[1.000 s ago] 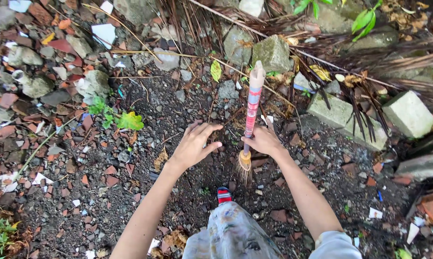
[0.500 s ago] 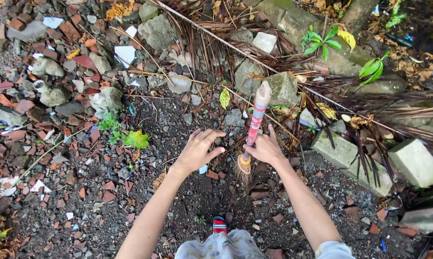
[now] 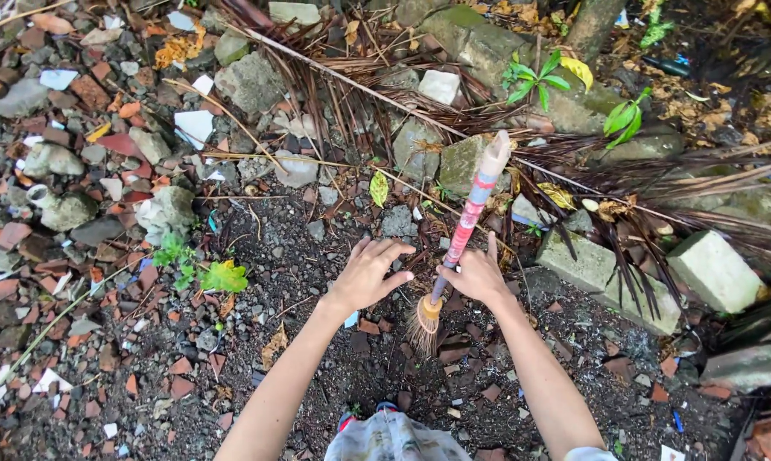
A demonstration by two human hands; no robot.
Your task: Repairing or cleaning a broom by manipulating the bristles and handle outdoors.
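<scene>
My right hand (image 3: 478, 275) grips the lower part of a small broom's handle (image 3: 471, 213), which is wrapped in red, pink and blue tape and points up and away from me. Its straw bristle head (image 3: 421, 317) rests on dark gravelly soil just below the hand. My left hand (image 3: 370, 273) hovers to the left of the bristles with its fingers spread and holds nothing. My foot in a sandal (image 3: 364, 415) shows at the bottom edge.
Broken red bricks and grey stones (image 3: 78, 205) cover the ground at left. Concrete blocks (image 3: 710, 269) and dry palm fronds (image 3: 624, 196) lie at right and behind the broom. A small green plant (image 3: 219, 275) grows left of my left hand.
The view has shifted closer and lower toward the ground. My left hand has stayed spread beside the bristles and my right hand keeps its hold on the broom handle.
</scene>
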